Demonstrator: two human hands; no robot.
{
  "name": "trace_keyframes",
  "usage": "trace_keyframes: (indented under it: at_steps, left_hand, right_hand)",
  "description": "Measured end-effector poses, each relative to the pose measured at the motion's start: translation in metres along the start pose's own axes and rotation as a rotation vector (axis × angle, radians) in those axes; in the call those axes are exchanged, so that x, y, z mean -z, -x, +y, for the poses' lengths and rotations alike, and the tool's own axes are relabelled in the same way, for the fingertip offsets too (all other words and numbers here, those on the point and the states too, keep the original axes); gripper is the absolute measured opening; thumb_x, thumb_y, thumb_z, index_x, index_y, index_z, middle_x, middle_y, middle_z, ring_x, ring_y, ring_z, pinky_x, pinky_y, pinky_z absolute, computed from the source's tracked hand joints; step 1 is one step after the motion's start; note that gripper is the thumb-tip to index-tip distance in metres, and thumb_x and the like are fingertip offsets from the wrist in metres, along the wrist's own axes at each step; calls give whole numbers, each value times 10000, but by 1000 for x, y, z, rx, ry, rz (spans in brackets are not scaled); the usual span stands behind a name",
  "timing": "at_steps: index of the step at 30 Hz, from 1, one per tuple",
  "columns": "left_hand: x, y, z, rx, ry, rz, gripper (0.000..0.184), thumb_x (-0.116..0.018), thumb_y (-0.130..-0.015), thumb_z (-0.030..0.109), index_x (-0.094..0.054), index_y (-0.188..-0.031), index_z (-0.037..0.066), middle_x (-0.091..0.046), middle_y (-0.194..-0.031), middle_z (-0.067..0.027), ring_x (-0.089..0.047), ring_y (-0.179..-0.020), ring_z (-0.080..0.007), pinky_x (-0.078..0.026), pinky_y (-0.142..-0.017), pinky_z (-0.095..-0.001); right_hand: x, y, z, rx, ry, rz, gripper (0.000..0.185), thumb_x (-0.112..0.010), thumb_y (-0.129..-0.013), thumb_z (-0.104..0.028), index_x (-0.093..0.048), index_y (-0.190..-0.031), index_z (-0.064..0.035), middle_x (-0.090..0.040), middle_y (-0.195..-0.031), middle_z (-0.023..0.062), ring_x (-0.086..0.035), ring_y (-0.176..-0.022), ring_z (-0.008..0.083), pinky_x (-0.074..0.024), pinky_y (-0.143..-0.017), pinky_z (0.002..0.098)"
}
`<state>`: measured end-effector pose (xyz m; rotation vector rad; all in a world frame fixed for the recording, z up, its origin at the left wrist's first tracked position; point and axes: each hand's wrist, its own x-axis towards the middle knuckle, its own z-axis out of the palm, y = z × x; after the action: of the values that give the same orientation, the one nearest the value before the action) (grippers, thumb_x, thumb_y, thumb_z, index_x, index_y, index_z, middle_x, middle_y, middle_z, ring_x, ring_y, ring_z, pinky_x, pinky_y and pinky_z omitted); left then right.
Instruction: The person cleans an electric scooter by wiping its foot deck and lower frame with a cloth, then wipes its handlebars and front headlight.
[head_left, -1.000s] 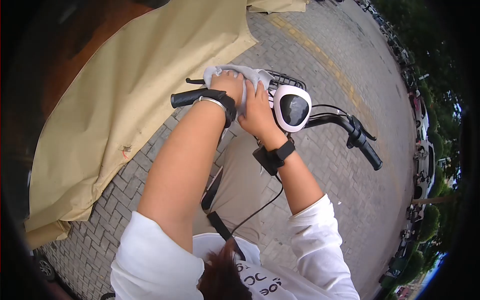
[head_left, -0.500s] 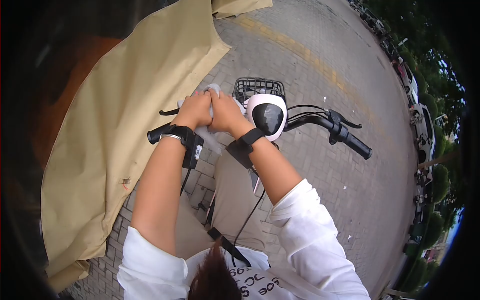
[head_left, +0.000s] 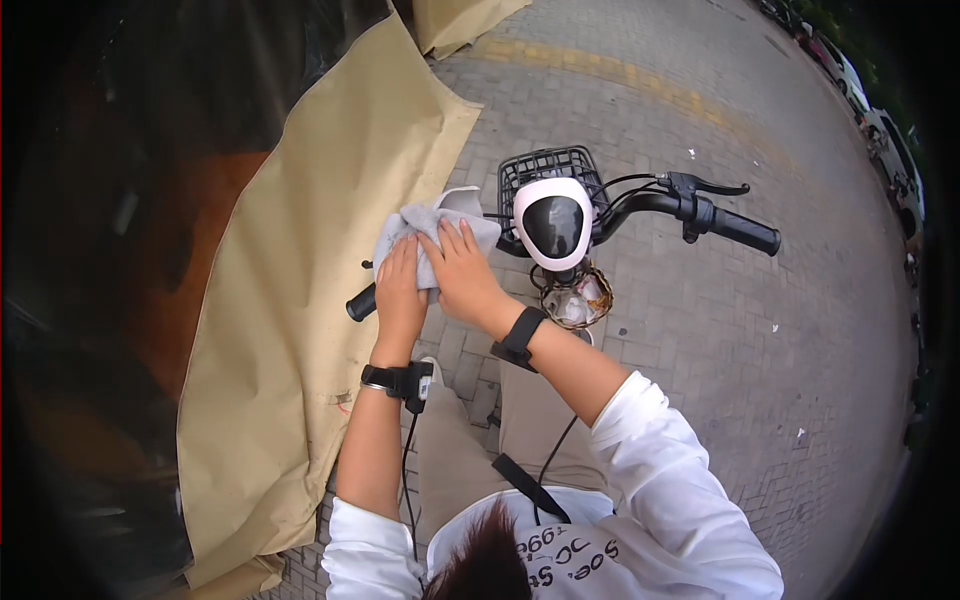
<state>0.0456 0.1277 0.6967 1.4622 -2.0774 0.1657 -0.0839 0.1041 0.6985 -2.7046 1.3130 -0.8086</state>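
Observation:
A light grey cloth [head_left: 462,203] is draped over the left side of an electric bike's handlebar, hiding most of that side. Both my hands press on it side by side. My left hand [head_left: 400,285] holds the cloth nearer the left grip [head_left: 361,303], whose black end sticks out below. Fingers fairly straight, my right hand [head_left: 464,283] grips the cloth closer to the white and black headlight unit [head_left: 553,225]. What my thumbs do under the cloth is hidden.
A black wire basket [head_left: 535,165] sits ahead of the headlight unit. The right grip [head_left: 745,230] and brake lever [head_left: 708,185] reach out to the right. Below hangs a small round holder [head_left: 598,318] with crumpled wrappers. A tan tarp [head_left: 290,330] runs close along the left.
My hands have gone from bunched together around the cloth to flatter and more spread on it. The cloth now lies wider over the bar. The view has shifted, uncovering the small holder.

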Motion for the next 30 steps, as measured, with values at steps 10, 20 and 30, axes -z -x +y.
trace_keyframes:
  at_steps: [10,20,30]
  left_hand:
    - [17,63,-45,230,-89,33,263,-575,-694,1,-505,-942,-54,-537,-947,-192,-480,-921,-363,-377,-806,-428]
    - [38,39,-43,376,-60,-292,328,-568,-677,-9,-499,-996,-42,-531,-965,-203,-486,-921,-361,-399,-785,-399]
    - [20,-3,-3,186,131,-197,626,-559,-679,166,-339,-1214,-73,-400,-1201,-250,-343,-1142,-382,-220,-978,-473]
  right_hand:
    - [-52,-13,-73,204,2,92,551,-595,-675,-282,-474,-1130,5,-388,-1278,193,-345,-1203,296,-194,-1041,367]
    - [-50,-16,-58,247,210,141,361,-494,-725,-215,-556,-991,22,-517,-1108,178,-446,-1093,282,-289,-988,371]
    - [0,-1,-1,107,-165,54,577,-687,-536,-154,-507,-1062,0,-428,-1210,214,-380,-1166,302,-218,-1021,443]
